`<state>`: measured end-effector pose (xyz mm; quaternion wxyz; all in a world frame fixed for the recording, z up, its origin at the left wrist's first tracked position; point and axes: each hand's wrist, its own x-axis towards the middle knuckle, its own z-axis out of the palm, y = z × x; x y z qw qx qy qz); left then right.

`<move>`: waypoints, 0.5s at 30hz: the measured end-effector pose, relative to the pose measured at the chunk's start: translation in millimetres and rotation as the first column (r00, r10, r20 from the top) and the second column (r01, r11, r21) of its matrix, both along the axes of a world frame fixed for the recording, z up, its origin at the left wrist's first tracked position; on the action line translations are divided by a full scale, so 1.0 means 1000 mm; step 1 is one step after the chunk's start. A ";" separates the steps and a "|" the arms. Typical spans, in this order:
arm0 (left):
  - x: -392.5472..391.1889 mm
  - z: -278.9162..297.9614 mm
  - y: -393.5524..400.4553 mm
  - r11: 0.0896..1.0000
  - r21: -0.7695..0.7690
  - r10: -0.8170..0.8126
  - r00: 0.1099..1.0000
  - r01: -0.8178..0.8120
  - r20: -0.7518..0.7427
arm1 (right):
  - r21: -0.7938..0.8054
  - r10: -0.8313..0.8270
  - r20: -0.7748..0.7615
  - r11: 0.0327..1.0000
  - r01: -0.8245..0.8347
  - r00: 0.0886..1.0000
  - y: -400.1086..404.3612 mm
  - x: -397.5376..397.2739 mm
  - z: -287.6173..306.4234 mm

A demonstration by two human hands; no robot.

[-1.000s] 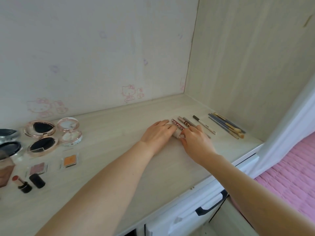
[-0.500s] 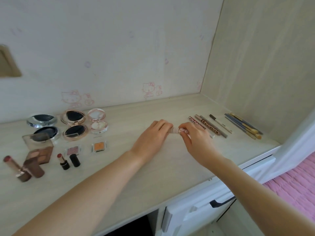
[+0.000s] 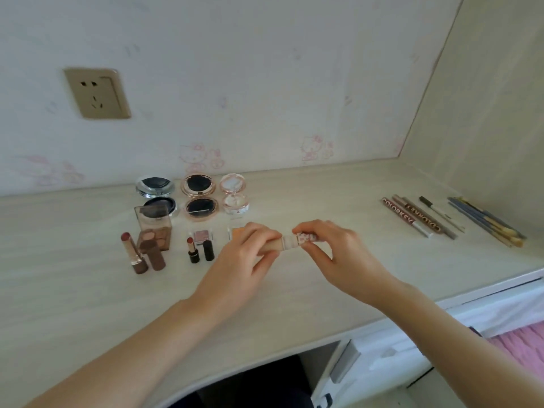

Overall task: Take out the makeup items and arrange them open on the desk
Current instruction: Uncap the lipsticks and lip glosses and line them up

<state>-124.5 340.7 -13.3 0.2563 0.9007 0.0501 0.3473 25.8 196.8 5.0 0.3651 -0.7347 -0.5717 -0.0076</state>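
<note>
Above the desk (image 3: 294,290), a small tube (image 3: 290,242) is held level between both hands. The left hand (image 3: 241,260) wraps its body; the right hand (image 3: 338,254) pinches the patterned cap end, possibly still fitted on. Both hover just right of the small open lipstick (image 3: 192,251).

One head-worn view (wide-angle) looks forward and down, near the desk (image 3: 294,313).
</note>
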 end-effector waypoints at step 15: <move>-0.105 -0.007 0.029 0.978 0.169 0.106 0.989 -0.123 0.106 | -0.054 0.159 -0.487 0.976 -0.211 0.859 0.056 -0.076 -0.014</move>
